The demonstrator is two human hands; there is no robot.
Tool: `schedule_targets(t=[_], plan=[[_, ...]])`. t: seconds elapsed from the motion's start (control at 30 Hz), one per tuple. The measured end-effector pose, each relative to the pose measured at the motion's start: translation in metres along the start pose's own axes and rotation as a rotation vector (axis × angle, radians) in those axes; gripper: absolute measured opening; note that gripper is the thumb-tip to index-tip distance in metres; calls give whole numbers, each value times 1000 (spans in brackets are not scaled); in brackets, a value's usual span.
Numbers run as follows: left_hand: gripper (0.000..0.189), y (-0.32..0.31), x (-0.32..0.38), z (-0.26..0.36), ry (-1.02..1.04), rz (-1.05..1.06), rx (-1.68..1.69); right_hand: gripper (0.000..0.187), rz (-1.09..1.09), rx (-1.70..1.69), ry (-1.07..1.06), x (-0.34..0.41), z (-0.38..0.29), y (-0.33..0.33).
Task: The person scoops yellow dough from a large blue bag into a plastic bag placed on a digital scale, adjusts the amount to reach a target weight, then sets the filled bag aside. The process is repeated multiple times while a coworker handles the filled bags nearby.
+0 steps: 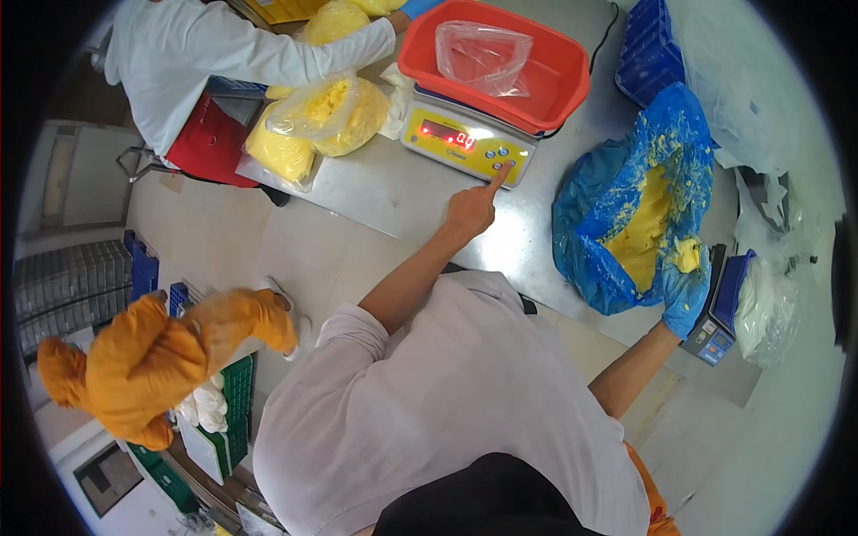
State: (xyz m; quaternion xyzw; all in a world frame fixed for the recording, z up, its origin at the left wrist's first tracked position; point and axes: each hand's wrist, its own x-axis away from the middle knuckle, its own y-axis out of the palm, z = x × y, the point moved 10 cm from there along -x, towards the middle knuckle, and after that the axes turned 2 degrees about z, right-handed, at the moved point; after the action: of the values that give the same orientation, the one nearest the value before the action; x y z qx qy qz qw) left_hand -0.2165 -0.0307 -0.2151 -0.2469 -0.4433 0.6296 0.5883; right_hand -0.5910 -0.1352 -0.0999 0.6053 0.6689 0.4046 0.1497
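My left hand [471, 209], bare, presses a button on the yellow panel of a digital scale [462, 137] with its index finger; the display glows red. On the scale stands a red plastic basin [563, 87] with a clear plastic bag [482, 57] in it. My right hand [685, 288], in a smeared blue glove, holds a lump of yellow paste [687, 256] at the edge of a large blue plastic bag [583, 208]. That bag lies open, smeared inside, with a mass of the yellow paste [640, 234] in it.
A co-worker in white sleeves [288, 53] reaches over filled clear bags of yellow stuff [281, 144] at the left. A second scale [710, 342] with a blue tray is at the right, near a blue crate [647, 53]. A person in orange [154, 362] stands beside green crates [238, 402].
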Motion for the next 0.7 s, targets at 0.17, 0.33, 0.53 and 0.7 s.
schedule_targets(t=[0.17,0.33,0.53,0.7], plan=[[62,-28,1,22,135,154,86,27,13,-2,-34,-3,-4,0],[29,-209,-14,80,591,466,535,27,23,-58,-46,5,-11,-9],[28,-223,-171,38,518,72,-136,29,-70,-98,-75,18,3,6],[61,-190,-192,36,973,139,-309,28,-51,-121,-177,40,-3,23]])
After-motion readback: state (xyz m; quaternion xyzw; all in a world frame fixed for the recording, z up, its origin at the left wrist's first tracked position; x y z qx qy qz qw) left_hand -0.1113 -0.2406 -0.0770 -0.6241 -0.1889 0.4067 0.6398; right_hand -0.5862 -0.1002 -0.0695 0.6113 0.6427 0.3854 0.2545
